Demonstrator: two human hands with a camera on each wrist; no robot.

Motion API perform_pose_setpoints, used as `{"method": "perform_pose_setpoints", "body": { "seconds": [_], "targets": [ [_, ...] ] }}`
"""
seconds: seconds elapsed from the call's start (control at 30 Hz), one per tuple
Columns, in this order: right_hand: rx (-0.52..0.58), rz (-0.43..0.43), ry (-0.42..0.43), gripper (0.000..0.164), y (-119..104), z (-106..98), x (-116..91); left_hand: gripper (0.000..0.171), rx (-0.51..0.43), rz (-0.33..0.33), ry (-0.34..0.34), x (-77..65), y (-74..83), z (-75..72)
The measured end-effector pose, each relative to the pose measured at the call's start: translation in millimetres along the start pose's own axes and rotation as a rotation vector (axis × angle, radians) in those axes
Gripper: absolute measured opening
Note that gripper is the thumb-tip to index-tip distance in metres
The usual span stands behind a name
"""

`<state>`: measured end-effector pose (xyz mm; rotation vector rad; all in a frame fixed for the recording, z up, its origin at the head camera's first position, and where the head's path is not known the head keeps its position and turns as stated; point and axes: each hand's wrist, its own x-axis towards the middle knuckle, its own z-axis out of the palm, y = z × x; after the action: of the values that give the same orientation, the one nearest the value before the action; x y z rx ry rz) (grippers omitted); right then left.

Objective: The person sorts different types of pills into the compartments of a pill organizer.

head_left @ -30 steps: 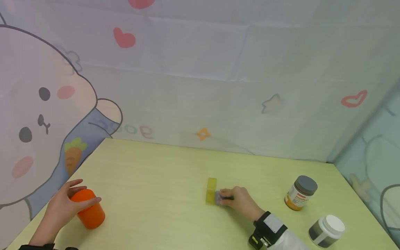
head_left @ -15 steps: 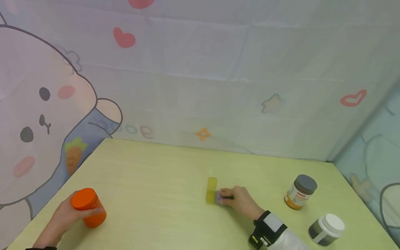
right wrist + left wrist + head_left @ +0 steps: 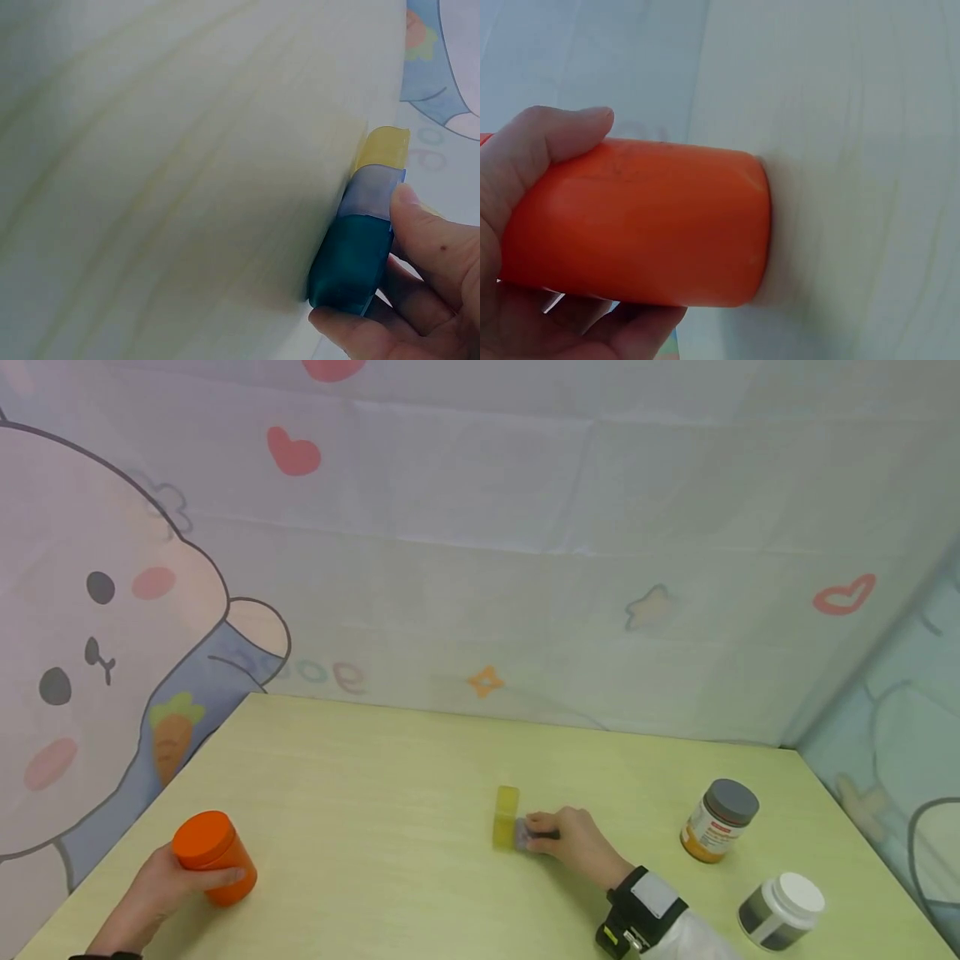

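On the left of the head view my left hand (image 3: 159,887) grips an orange lidded jar (image 3: 206,843) round its side. The left wrist view shows the thumb along one side of the orange jar (image 3: 675,225) and fingers under the other, its base close to the tabletop. Near the table's middle, my right hand (image 3: 583,845) pinches a small box of coloured blocks between thumb and fingers. From the right wrist, a dark teal block (image 3: 352,259) lies nearest, then a lavender block (image 3: 369,190), then a translucent yellow block (image 3: 384,148). The fingers partly hide the teal end.
At the right of the pale yellow table (image 3: 360,793) stand a grey-lidded jar (image 3: 718,822) with a white and orange label and a white-lidded jar (image 3: 782,912). A printed cloth backdrop (image 3: 480,527) hangs behind the table, and a cable (image 3: 913,852) runs down the right side.
My left hand has closed from a loose hold above the orange jar to a grip lower round its side; the jar has shifted slightly right. My right hand keeps its place at the box.
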<state>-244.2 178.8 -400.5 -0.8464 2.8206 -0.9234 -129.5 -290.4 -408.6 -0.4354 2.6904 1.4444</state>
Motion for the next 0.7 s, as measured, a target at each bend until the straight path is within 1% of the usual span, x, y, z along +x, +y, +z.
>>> {"method": "perform_pose_setpoints", "body": {
  "seconds": [0.2, 0.27, 0.37, 0.47, 0.57, 0.7],
  "targets": [
    [0.018, 0.005, -0.005, 0.032, 0, -1, -1, 0.071, -0.024, -0.037, -0.004, 3.8, 1.6, 2.0],
    [0.025, 0.005, -0.008, 0.033, -1, -1, -1, 0.070, -0.014, -0.031, 0.008, 3.6, 3.3, 2.4],
    [0.029, 0.003, -0.007, 0.032, -1, -1, -1, 0.067, 0.021, -0.002, 0.029, 2.2, 10.0, 1.5],
    [0.026, 0.004, -0.002, 0.033, 0, -1, -1, 0.061, 0.049, 0.033, 0.046, -0.1, 22.4, -0.1],
    [0.021, 0.008, 0.013, 0.034, 0, -1, -1, 0.059, 0.048, 0.062, 0.041, -2.5, 39.0, 0.7],
    [0.003, 0.005, 0.039, 0.034, 0, 0, -1, 0.053, 0.047, 0.149, 0.036, -6.8, 63.5, 8.6]
  ]
}}
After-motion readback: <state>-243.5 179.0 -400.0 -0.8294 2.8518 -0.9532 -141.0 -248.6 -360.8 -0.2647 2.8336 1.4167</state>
